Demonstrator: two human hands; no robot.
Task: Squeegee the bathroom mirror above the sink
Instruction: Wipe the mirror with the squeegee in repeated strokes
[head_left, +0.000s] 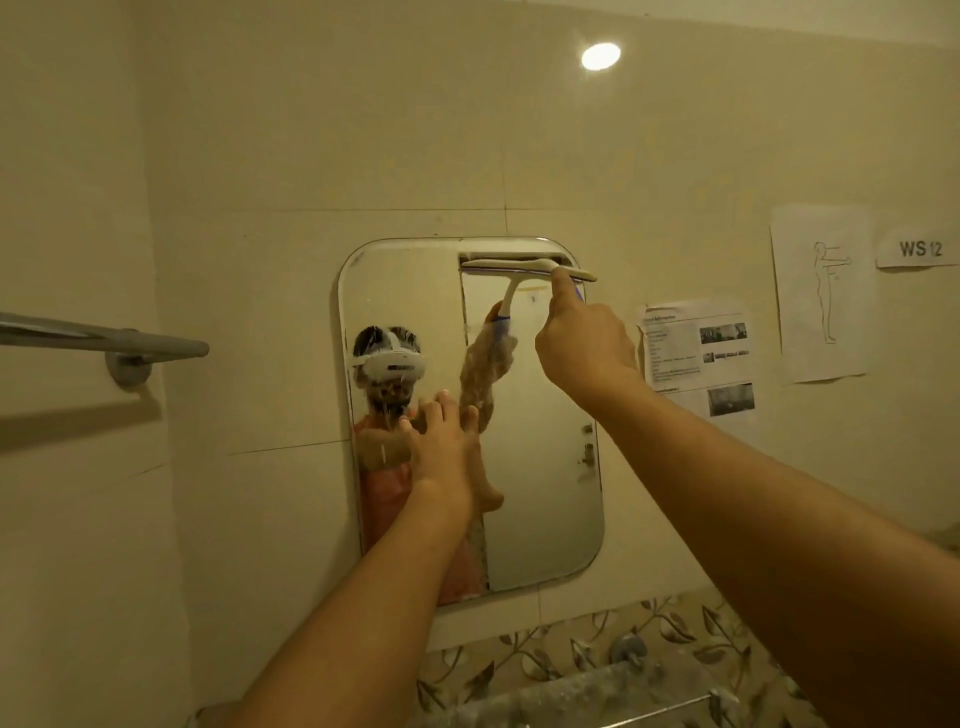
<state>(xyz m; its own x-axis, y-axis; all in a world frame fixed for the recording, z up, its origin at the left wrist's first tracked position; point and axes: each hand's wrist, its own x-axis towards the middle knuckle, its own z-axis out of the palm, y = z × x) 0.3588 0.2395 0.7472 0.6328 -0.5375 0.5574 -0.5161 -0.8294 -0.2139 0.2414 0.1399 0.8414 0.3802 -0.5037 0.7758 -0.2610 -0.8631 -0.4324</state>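
A frameless glass mirror (545, 493) with rounded corners hangs on a beige tiled wall (311, 130). One white plastic squeegee (519, 267) with a blue handle lies level along the mirror's top edge, over the right half; its right end juts past the mirror's right edge. The right hand (584, 338) grips the handle, fingers curled round it, forefinger stretched up to the blade bar. The left hand (441, 447) rests on the glass near the middle, fingers spread. Below the blade, the glass is open down to the bottom edge. One grey metal towel bar (104, 338) is mounted well to the left. Three white paper sheets (696, 353) are stuck on the right, the nearest just beside the mirror.
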